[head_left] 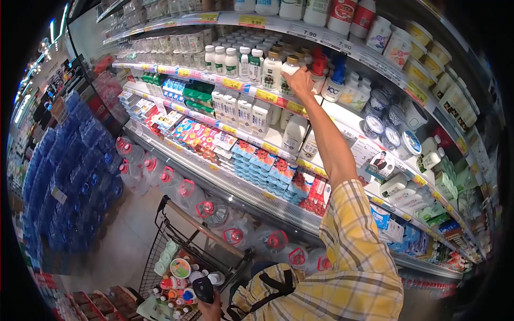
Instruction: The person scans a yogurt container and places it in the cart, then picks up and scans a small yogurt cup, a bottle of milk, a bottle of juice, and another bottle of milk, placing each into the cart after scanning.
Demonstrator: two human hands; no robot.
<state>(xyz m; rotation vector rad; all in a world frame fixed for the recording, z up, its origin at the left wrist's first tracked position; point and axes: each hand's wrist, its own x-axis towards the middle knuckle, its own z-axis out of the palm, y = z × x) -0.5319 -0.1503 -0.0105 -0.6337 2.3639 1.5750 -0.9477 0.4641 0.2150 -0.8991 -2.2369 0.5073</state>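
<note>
My right hand [301, 83] reaches up to the dairy shelf, its fingers closed around the upper part of a white gold-capped milk bottle [287, 76]. The bottle stands upright in the front row, beside a similar gold-capped bottle [271, 70] on its left. A red-topped bottle [318, 75] is just right of the hand. Low in the view, my left hand [210, 308] grips a black rounded object [204, 289] over the shopping cart [160, 241]. What kind of object this is I cannot make out. Several bottles and an egg carton [166, 257] lie in the cart.
Shelf edges with price tags [251, 21] run above and below my right hand. Large water jugs with red handles [209, 211] line the floor along the cooler. Stacked blue-wrapped bottle packs [75, 176] stand at the left. Milk cartons [261, 119] fill the shelf below.
</note>
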